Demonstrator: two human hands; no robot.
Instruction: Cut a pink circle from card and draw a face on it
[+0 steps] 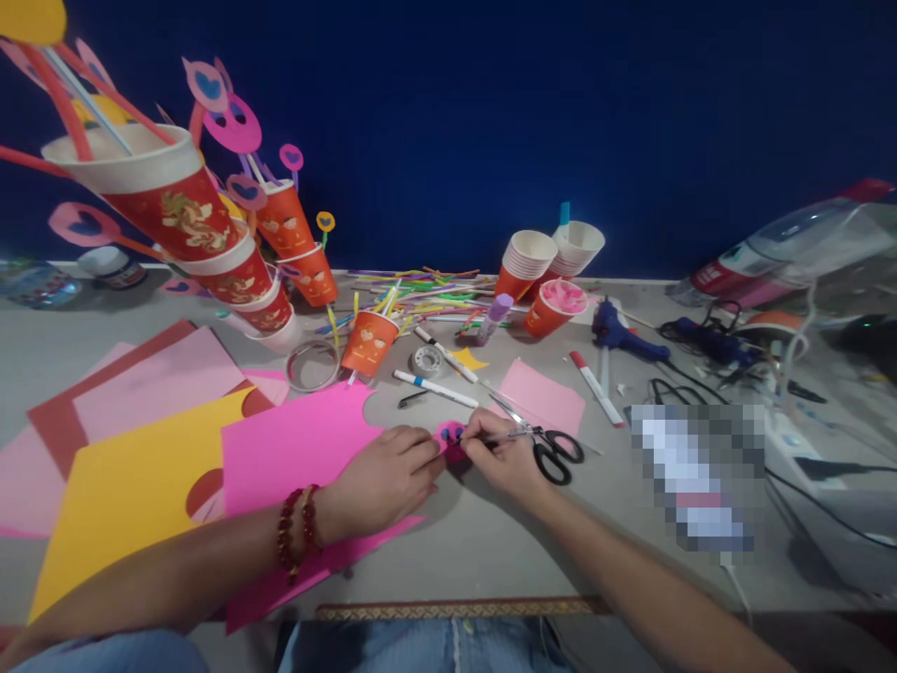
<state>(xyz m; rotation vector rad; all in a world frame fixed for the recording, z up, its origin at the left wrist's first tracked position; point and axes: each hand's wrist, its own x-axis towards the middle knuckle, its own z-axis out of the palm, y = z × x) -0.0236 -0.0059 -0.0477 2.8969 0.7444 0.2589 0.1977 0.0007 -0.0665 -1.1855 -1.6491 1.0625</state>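
My left hand (pixel 392 472), with red bead bracelets on its wrist, holds the edge of a small round pink paper cutout (pixel 452 449) against the table. Two dark blue shapes like eyes show on the cutout, and fingers cover part of it. My right hand (pixel 505 458) is closed in a pinch around a thin pen (pixel 501 436), its tip at the cutout. Black-handled scissors (pixel 553 458) lie just beyond and beside my right hand. Under my left forearm and hand spreads a bright pink sheet (pixel 294 449) with rounded cuts in its edge.
Yellow paper (pixel 133 486) lies at left. Decorated paper cups (pixel 175 206) rise behind it; an orange cup (pixel 369 342) stands nearer. Markers (pixel 434 388), a tape roll (pixel 427 361), pale pink paper (pixel 543 397), stacked cups (pixel 525 257) and a blue glue gun (pixel 623 332) with cables lie beyond.
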